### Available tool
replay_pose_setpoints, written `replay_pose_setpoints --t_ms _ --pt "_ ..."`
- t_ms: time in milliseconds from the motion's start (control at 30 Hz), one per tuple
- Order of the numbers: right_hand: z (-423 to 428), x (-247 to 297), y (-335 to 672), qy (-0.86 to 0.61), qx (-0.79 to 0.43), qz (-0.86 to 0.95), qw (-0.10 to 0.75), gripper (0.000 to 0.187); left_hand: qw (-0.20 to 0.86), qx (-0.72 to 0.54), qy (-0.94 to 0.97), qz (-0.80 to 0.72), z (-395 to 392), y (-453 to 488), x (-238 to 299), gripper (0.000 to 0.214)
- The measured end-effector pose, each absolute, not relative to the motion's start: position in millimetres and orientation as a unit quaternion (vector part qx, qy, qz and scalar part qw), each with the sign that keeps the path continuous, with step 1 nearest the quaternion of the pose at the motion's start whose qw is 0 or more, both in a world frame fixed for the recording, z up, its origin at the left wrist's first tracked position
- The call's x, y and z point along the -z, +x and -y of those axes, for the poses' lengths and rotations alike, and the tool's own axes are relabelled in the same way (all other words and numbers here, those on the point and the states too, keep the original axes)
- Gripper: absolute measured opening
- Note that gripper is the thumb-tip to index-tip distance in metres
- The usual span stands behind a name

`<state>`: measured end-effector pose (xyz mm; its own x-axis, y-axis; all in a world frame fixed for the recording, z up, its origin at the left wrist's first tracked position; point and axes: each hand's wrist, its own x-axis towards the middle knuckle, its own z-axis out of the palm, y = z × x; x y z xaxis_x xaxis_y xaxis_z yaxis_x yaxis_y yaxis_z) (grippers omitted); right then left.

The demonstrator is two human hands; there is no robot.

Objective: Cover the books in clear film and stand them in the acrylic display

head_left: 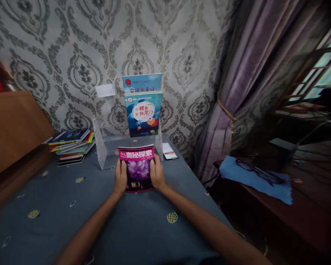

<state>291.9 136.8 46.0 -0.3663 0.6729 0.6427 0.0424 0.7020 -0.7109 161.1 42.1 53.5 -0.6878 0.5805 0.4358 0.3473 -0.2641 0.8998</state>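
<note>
A magazine [138,171] with a pink title band and a purple cover picture is held upright between my two hands. My left hand [120,176] grips its left edge, thumb on the front cover. On the right edge, my right hand [157,173] closes the same way; the fingers behind the cover are hidden. Just beyond stands a clear acrylic rack [100,149]. In its right part a blue picture book [143,117] leans upright, with another blue book [142,81] rising behind it.
A stack of books [71,141] lies left of the rack. A white card [169,151] rests on the dark patterned cloth [143,228] at the right. Across a gap, glasses [260,173] lie on a blue cloth [237,173]. A purple curtain [223,121] hangs nearby.
</note>
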Motion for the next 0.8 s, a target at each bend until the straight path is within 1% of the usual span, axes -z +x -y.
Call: replay_pose_setpoints --t_ms 133,300,400,500,633,800 --pt "-140 -31 294 -0.242 -0.291 0.770 0.514 0.047 0.072 -0.668 0.410 -0.616 -43 157 -43 0.057" --pt "-135 -21 299 -0.273 -0.294 0.778 0.484 0.046 0.074 -0.652 0.425 -0.623 -37 160 -36 0.052" --pt "-133 -21 301 -0.295 -0.302 0.778 0.465 0.042 0.094 -0.648 0.448 -0.608 -35 162 -34 0.049" --pt "-133 -22 303 -0.299 -0.322 0.769 0.464 0.034 0.107 -0.656 0.445 -0.601 -36 162 -31 0.055" --pt "-135 -22 303 -0.281 -0.333 0.759 0.484 0.025 0.136 -0.666 0.431 -0.593 -40 160 -29 0.061" --pt "-137 -22 301 -0.255 -0.329 0.750 0.513 0.020 0.147 -0.661 0.429 -0.598 -41 158 -29 0.059"
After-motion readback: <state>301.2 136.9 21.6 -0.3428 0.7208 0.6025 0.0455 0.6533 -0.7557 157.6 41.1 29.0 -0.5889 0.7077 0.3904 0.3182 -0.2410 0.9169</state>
